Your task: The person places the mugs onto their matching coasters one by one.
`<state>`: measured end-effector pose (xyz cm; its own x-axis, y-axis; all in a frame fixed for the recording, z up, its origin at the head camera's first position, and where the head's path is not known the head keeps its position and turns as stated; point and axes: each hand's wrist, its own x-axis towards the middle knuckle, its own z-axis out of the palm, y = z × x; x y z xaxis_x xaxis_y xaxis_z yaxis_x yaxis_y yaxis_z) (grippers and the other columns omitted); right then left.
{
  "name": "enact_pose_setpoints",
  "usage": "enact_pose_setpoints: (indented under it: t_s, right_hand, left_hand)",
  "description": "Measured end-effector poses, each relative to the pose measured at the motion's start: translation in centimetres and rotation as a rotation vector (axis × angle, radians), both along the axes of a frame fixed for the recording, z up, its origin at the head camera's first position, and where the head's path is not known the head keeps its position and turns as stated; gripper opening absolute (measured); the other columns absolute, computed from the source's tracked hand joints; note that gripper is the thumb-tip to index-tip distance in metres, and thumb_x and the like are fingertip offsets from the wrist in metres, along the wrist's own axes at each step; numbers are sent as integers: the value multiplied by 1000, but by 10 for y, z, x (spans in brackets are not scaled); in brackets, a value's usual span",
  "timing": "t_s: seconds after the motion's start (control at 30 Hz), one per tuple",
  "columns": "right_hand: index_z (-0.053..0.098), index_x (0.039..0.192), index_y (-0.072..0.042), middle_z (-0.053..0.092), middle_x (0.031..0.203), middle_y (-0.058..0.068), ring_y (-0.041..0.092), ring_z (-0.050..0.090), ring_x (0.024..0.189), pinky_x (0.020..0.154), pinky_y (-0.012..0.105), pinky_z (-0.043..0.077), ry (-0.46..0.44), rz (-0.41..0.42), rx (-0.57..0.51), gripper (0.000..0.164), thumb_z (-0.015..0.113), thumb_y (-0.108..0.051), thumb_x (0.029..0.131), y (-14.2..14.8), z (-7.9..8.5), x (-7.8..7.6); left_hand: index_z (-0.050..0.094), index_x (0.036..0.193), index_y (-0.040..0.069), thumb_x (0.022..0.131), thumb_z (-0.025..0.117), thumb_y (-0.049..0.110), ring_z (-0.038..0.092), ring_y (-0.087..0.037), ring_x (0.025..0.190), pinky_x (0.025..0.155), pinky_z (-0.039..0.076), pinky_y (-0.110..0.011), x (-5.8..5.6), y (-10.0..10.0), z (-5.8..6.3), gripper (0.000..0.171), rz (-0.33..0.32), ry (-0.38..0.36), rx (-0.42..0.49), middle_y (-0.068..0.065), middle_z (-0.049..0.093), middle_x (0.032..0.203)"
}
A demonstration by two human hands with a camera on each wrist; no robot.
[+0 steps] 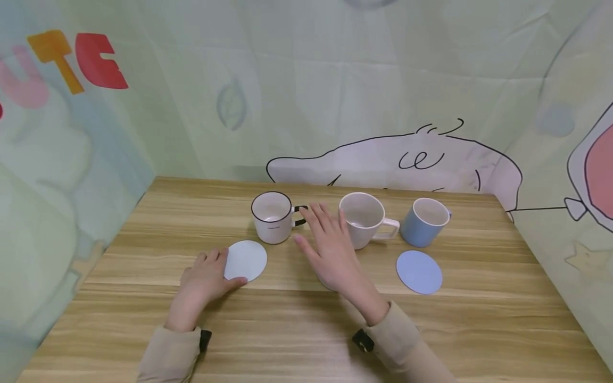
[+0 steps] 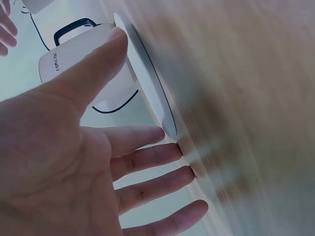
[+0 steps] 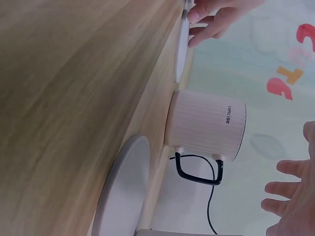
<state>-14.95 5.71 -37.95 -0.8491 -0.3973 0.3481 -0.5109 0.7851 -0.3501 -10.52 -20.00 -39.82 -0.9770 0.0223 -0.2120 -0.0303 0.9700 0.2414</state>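
Note:
My left hand (image 1: 205,279) is at the left edge of a round white coaster (image 1: 248,260) lying on the table. Its thumb and index fingertip come to the rim at separate spots, and the other fingers are extended, as the left wrist view shows. Just behind that coaster stands a white mug (image 1: 273,226) with a black rim and black handle. My right hand (image 1: 330,247) hovers with spread fingers between this mug and a plain white mug (image 1: 361,221), holding nothing. Below it lies another coaster (image 3: 125,189), mostly hidden in the head view.
A blue mug (image 1: 423,223) stands at the right of the row, with a lavender coaster (image 1: 419,272) in front of it. The wooden table (image 1: 287,340) meets a printed cloth backdrop (image 1: 297,96) behind the mugs.

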Motion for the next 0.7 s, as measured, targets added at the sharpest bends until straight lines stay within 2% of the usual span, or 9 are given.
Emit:
enact_pose_setpoints:
  t_s: [0.13,0.47,0.7]
  right_hand:
    - [32,150,-21,30,158,3,22,19,150,122,52,4,-8,2,10,60,29,-55,100,-3,0,-2]
    - [33,150,-17,30,158,7,24,19,150,123,47,1,-41,-1,1,59,40,-48,100,-11,-1,-9]
    - [35,148,-15,33,156,10,27,23,149,123,48,5,-57,-12,-46,58,43,-45,100,-19,-5,-20]
  left_hand:
    - [37,141,-7,80,69,54,41,-45,124,87,44,-63,0,0,1,92,7,-10,-3,-28,44,139]
    - [39,141,-6,76,73,53,43,-43,120,85,45,-63,2,1,1,94,2,7,7,-25,46,136]
    - [39,141,-6,76,73,52,43,-42,120,86,44,-63,1,0,0,93,17,8,-2,-24,48,135]
